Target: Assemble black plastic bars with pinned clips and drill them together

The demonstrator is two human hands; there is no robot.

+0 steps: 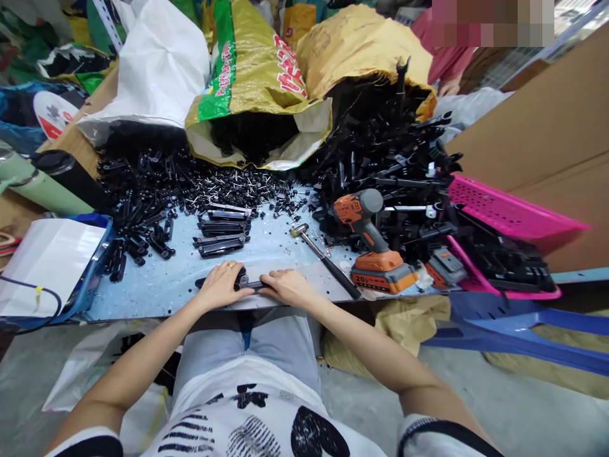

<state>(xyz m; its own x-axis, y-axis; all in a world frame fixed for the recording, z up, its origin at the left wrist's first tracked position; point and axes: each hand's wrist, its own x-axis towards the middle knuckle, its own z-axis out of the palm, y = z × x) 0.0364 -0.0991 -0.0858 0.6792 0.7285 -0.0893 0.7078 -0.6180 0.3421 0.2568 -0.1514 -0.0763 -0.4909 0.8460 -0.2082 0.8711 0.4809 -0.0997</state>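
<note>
At the front edge of the light blue table point(271, 249), my left hand point(221, 284) presses over a long black plastic part point(255, 285), its fingers curled round one end. My right hand point(289, 287) has its fingers closed on the other end. What lies beneath both palms is hidden. Just beyond my left hand, several similar black parts point(222, 230) lie in a short row. A hammer point(326, 260) with a black grip rests to the right of my right hand. Past it stands an orange and grey cordless drill point(368, 235) on its battery.
Loose black parts point(147, 222) and small pins point(238, 190) cover the back left. A high heap of black pieces point(380, 158) spills from a yellow sack point(361, 47). Right is a pink basket point(518, 212); left, a blue bin point(90, 292). Behind, a person's hand point(450, 86) shows.
</note>
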